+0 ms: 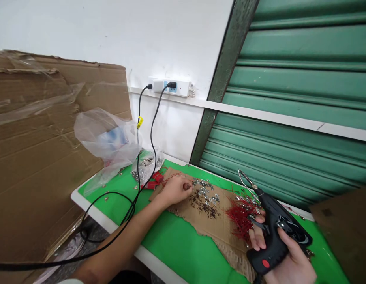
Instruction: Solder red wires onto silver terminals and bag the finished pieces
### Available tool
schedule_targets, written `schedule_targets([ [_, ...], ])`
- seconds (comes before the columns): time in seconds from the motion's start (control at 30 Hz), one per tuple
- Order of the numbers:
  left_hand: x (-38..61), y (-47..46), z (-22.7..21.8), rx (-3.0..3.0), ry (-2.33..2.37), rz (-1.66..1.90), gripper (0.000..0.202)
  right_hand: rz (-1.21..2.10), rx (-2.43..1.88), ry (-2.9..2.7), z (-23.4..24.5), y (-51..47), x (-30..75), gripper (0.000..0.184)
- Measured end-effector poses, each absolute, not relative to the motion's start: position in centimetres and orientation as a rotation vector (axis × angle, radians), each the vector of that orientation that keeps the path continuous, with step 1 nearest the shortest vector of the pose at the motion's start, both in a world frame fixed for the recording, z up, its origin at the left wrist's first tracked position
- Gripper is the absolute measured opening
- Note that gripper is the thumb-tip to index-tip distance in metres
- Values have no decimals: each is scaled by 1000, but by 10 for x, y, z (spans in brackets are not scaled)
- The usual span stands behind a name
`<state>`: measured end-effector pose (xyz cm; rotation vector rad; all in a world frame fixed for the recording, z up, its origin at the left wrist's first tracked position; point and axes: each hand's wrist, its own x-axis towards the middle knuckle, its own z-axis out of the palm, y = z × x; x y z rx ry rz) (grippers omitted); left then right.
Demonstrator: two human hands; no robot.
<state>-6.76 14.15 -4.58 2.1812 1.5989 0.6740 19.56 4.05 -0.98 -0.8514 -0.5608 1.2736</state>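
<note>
My right hand [285,256] grips a black soldering gun [274,232] with a red button, its thin metal tip pointing up and left above a pile of short red wires [240,217]. My left hand [174,189] rests on a torn cardboard sheet [206,228], fingers curled in a pinch beside a scatter of small silver metal parts [205,188]; what it pinches is too small to name. Dark small bits [205,205] lie just right of that hand.
A green table [177,244] with a white rim carries the cardboard. A clear plastic bag [107,142] and a bag of metal parts [147,163] sit at its back. Two black cables [151,130] run up to a wall power strip [171,86]. Big cardboard stands left, a green shutter right.
</note>
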Motion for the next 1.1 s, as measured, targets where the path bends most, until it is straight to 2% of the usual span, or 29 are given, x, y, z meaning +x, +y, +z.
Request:
schedule_targets([
  [0.3, -74, 129, -37, 2141, 1740, 530, 21, 1292, -836, -543, -8, 40, 192, 34],
  [0.5, -90, 133, -35, 2273, 1465, 561, 12, 1284, -840, -529, -8, 40, 192, 35],
  [0.77, -79, 135, -42, 2202, 1488, 454, 19, 1305, -860, -494, -10, 39, 193, 39],
  [1.1, -81, 136, -37, 2230, 1511, 548, 17, 1371, -888, -423, -17, 41, 193, 37],
])
